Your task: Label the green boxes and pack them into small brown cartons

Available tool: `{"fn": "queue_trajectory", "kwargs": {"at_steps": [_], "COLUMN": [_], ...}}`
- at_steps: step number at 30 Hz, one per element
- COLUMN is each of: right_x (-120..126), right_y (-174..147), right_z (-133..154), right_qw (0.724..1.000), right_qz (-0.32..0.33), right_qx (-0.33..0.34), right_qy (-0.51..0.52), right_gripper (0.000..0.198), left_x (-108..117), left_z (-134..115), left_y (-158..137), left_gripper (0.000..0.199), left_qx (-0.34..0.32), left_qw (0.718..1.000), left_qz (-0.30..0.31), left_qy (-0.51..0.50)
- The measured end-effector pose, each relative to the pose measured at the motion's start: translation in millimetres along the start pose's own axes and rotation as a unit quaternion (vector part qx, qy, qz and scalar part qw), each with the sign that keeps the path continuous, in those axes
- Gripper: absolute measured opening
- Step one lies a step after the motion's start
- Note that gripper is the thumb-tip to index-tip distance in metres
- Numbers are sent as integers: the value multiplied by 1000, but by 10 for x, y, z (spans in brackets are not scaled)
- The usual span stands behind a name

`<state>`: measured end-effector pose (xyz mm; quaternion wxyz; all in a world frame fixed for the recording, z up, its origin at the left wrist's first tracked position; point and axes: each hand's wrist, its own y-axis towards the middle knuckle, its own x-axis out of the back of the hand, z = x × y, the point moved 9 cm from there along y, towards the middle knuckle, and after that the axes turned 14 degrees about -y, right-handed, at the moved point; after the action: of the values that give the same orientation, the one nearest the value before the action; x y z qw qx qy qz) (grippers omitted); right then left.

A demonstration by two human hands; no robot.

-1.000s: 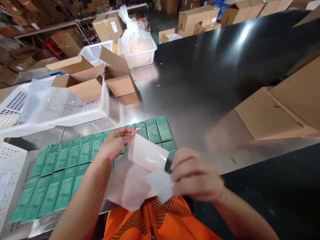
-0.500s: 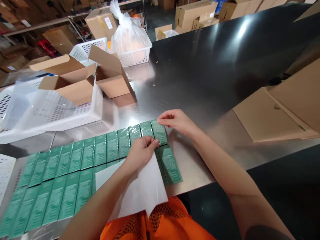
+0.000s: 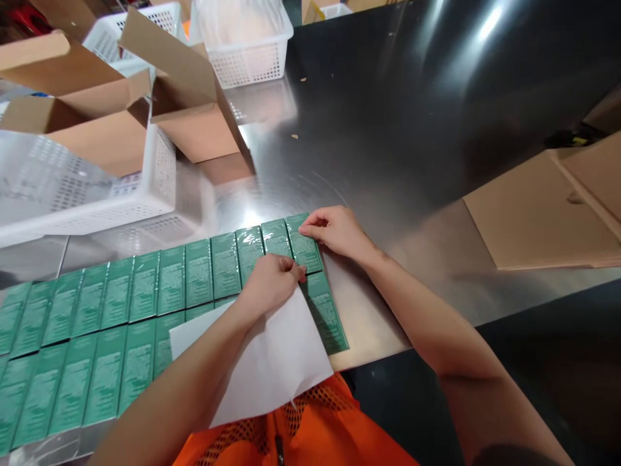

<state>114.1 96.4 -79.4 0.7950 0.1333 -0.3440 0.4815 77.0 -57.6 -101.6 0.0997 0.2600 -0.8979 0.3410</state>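
Green boxes (image 3: 172, 278) aligned toward eight o'clock. Sheet (image 3: 272, 366) in left fingers (image 3: 287, 264); right fingers (image 3: 311, 230) pinched at end box (image 3: 309, 254), seemingly unfinished.

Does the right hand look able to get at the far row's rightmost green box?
Likely yes: the right hand is right at that green box, which the white sheet leaves uncovered.

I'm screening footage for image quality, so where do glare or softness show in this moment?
Head view: a bright streak glares on the metal table at upper right, and another hot spot sits just beyond the green boxes; head view: print on those boxes is too soft to read; head view: the left hand and right hand look fairly clear.
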Motion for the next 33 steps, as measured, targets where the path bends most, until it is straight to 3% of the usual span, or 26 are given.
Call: {"fn": "queue_trajectory", "kwargs": {"at_steps": [11,20,21,24,26,29,31,33], "right_x": [-48,-5,17,122,211,214,-7,-310], "right_y": [13,-28,-43,-102,-163,-301,-416,-521], "right_z": [-75,8,-2,-80,-89,164,411,515], "right_qw": [1000,988,984,976,971,953,926,889], "right_qz": [3,-81,-100,-155,-190,-200,-132,-40], "right_qx": [-16,52,56,49,55,158,263,328], "right_qy": [11,-122,-136,-145,-135,-166,-238,-316], "right_gripper": [14,12,20,70,80,67,69,77], "left_x": [-12,11,10,-16,-34,59,282,628], "left_z": [-16,-101,-104,-119,-151,-187,-148,-13], "left_y": [59,80,84,79,33,-159,-370,-628], "left_gripper": [28,26,26,31,32,31,32,33], "left_qx": [11,-14,-17,-33,-54,-81,-85,-78], "left_qw": [1000,998,997,996,996,996,995,986], "left_qz": [17,-22,-26,-29,-22,-27,-59,-104], "left_qy": [-17,63,69,73,65,38,-14,-102]}}
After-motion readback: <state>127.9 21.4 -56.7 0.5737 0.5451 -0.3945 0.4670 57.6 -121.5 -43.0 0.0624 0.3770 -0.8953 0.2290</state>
